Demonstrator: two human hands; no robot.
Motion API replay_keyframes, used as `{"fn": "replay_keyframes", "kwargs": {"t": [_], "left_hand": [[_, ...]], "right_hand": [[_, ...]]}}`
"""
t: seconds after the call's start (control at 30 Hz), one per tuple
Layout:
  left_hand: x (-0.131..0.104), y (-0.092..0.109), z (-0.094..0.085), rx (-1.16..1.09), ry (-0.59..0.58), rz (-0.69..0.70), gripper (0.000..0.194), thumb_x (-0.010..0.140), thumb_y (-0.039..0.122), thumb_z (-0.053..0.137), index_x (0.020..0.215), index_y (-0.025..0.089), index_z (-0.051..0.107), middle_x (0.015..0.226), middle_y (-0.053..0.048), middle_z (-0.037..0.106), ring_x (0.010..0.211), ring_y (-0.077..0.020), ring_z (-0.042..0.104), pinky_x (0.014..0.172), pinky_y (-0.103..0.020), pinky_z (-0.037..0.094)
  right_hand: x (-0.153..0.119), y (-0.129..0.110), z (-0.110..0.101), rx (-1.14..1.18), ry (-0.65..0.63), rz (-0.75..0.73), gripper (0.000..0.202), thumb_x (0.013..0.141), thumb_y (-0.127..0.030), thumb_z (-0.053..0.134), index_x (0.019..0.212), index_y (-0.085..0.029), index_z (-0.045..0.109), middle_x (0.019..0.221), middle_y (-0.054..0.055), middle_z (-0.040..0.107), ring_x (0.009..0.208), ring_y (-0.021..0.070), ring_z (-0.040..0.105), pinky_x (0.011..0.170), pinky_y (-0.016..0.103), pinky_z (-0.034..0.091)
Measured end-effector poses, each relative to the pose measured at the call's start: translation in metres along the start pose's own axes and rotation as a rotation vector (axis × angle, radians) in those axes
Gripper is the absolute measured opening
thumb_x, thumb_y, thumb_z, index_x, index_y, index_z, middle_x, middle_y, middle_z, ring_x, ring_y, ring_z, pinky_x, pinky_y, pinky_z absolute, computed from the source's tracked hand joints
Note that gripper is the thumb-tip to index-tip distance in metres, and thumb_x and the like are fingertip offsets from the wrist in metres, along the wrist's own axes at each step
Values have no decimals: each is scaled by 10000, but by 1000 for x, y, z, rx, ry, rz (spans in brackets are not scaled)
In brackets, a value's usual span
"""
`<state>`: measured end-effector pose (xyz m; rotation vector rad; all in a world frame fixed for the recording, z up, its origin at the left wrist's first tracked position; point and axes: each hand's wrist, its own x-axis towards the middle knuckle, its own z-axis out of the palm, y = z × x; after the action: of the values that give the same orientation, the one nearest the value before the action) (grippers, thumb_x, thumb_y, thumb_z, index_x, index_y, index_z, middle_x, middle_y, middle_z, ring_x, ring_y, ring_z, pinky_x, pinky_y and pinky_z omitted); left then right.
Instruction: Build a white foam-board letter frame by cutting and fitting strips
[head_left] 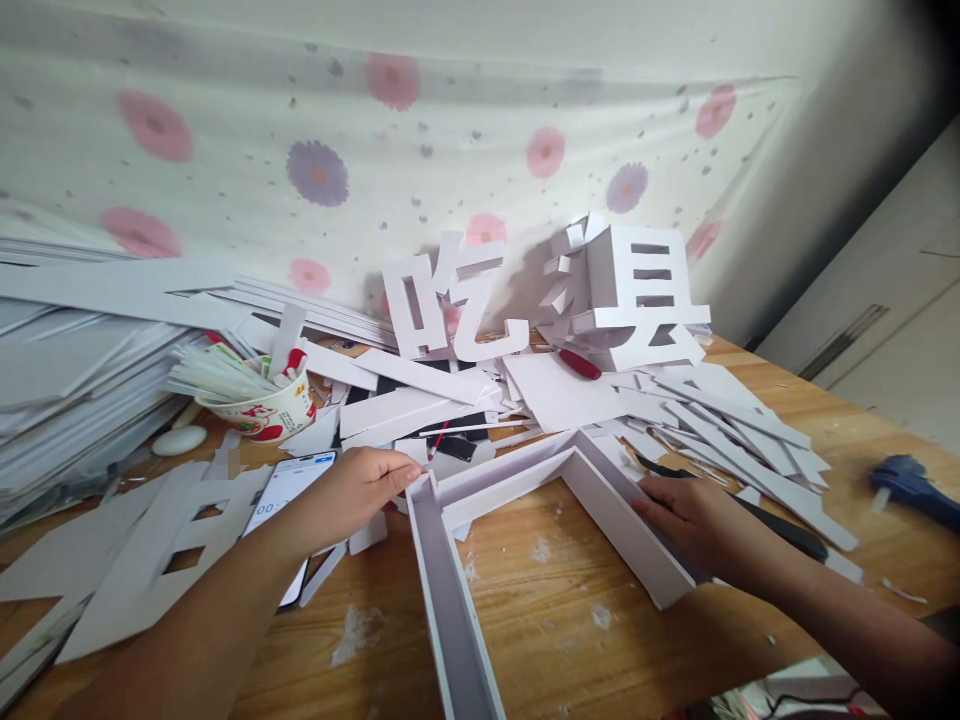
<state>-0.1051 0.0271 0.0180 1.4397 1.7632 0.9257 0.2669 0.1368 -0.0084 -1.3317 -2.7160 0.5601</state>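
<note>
A white channel-shaped foam-board piece (517,485) with several angled arms stands over the wooden table, its hollow side facing up. At its upper left corner my left hand (367,490) pinches the edge between thumb and fingers. My right hand (686,515) grips the outer wall of the right arm, its fingers partly hidden behind the board. One long arm of the piece runs down past the bottom edge of the view.
White 3D characters (450,300) stand against a flowered curtain (427,130). Around lie white scraps (750,440), a red-handled tool (580,364), a paper cup of glue sticks (259,410), a phone (289,500), stacked boards (75,370) and a blue glue gun (911,485).
</note>
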Motion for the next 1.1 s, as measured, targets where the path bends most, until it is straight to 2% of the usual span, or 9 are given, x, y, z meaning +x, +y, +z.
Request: {"fn": "replay_keyframes", "kwargs": {"t": [0.1,0.23,0.33,0.47,0.57,0.7,0.77,0.93,1.1], "left_hand": [[3,-4,-7,-65,-109,-69,266,736,446,610,784,226,752,778,-37,732,740,-218,667,612,-257,525],[7,-9,-18,-29,-81,-128,203,658,394,672,726,221,755,716,-46,735,669,-198,665,622,-270,530],[9,-8,-20,-12,58,-135,206,634,384,668,673,189,724,682,-55,729,642,-197,670,611,-278,528],[7,-2,-22,7,311,-80,241,692,410,613,721,178,674,674,-42,714,599,-185,657,569,-269,500],[4,0,-25,71,494,-9,242,747,420,575,753,193,660,647,-5,688,570,-167,641,564,-255,466],[4,-4,-29,113,632,55,239,772,406,553,784,197,667,608,16,663,533,-156,625,548,-245,448],[5,-6,-28,101,663,65,244,786,398,536,812,194,667,613,17,661,521,-151,614,536,-241,439],[1,-4,-28,131,793,109,231,817,351,501,808,190,666,583,24,625,536,-143,570,584,-246,416],[-1,-4,-29,132,863,138,244,830,327,492,817,174,682,600,5,625,611,-158,568,631,-251,400]], "right_hand": [[5,8,5,1,12,11,401,926,-453,327,705,-183,526,658,37,580,597,179,492,547,276,306],[9,16,10,-18,7,41,409,914,-480,340,775,-191,594,688,31,605,625,195,545,568,277,341],[7,17,6,8,59,51,429,910,-534,389,889,-197,654,769,42,649,674,214,588,589,285,387],[3,8,-11,103,319,76,454,890,-585,461,1041,-209,663,927,57,670,768,238,621,648,307,463],[11,-18,-30,135,411,-74,373,924,-501,469,1031,-198,656,1025,81,646,870,248,612,691,317,485],[57,-89,-40,-87,181,-550,269,983,-250,408,1041,-169,658,1067,88,622,932,211,591,817,322,481],[91,-132,-33,-164,64,-663,222,959,-143,463,1013,-174,676,1044,55,633,946,183,593,847,279,471],[171,-209,3,-392,-228,-770,282,874,-21,606,1106,-171,658,1042,39,631,929,179,606,856,323,496],[196,-225,24,-558,-350,-759,311,909,-186,663,1206,-148,575,1094,73,575,946,211,589,837,408,520]]}}
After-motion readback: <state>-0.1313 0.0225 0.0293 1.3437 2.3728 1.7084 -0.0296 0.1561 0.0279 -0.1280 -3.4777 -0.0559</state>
